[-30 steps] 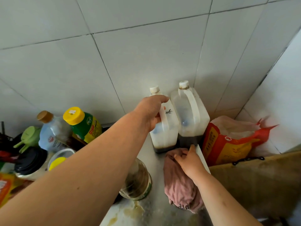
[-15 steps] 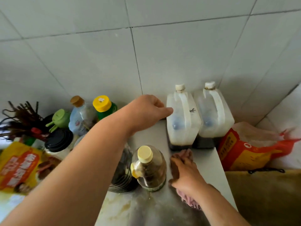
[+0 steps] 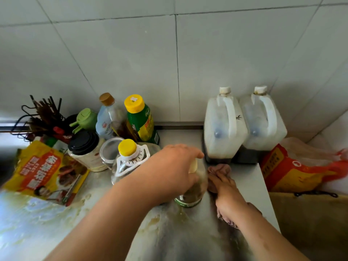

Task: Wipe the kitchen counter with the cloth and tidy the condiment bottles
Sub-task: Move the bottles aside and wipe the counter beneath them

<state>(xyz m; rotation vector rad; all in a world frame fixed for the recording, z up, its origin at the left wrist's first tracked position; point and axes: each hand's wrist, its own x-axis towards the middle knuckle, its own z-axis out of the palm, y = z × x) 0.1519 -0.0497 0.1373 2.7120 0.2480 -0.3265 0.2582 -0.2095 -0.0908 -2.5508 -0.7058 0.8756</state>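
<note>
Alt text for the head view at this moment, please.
The left hand grips the top of a small bottle on a stained steel counter, while the right hand presses a pink cloth flat beside it. Two white jugs stand behind against the tiled wall.

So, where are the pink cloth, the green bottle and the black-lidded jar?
pink cloth [image 3: 220,169]: head view, bunched far end
green bottle [image 3: 144,126]: head view, front label
black-lidded jar [image 3: 82,142]: head view, lid top

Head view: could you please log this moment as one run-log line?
left hand: grips small bottle | right hand: presses cloth on counter | counter: stains near front
</note>
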